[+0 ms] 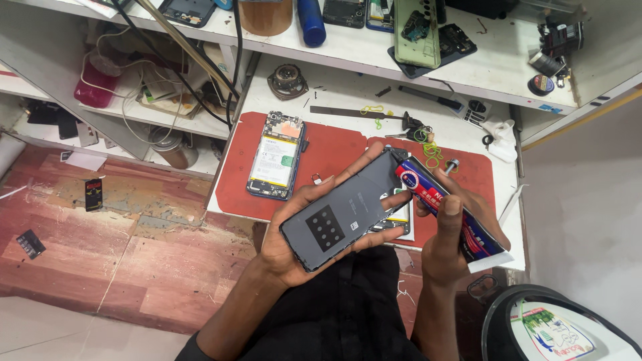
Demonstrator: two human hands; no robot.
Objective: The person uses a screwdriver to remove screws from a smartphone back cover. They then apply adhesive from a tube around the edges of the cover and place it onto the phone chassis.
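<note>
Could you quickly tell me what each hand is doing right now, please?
Left hand: closed around the grey phone back cover.
Right hand: closed on the glue tube, nozzle at the cover's edge.

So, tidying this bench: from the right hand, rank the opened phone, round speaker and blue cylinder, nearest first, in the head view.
From the right hand:
1. Opened phone, left on the red mat.
2. Round speaker, behind the mat.
3. Blue cylinder, on the back shelf.

floor: worn red and brown tiles (127, 261), patchy, with a pale strip at the lower left edge
surface: white bench (348, 87) under two red mats (334, 150)
shelves: white, an upper shelf (495, 70) behind the bench, open side shelves (40, 83) at left holding tangled cables
wall: plain pale grey (588, 194) at right
light: even, bright
</note>
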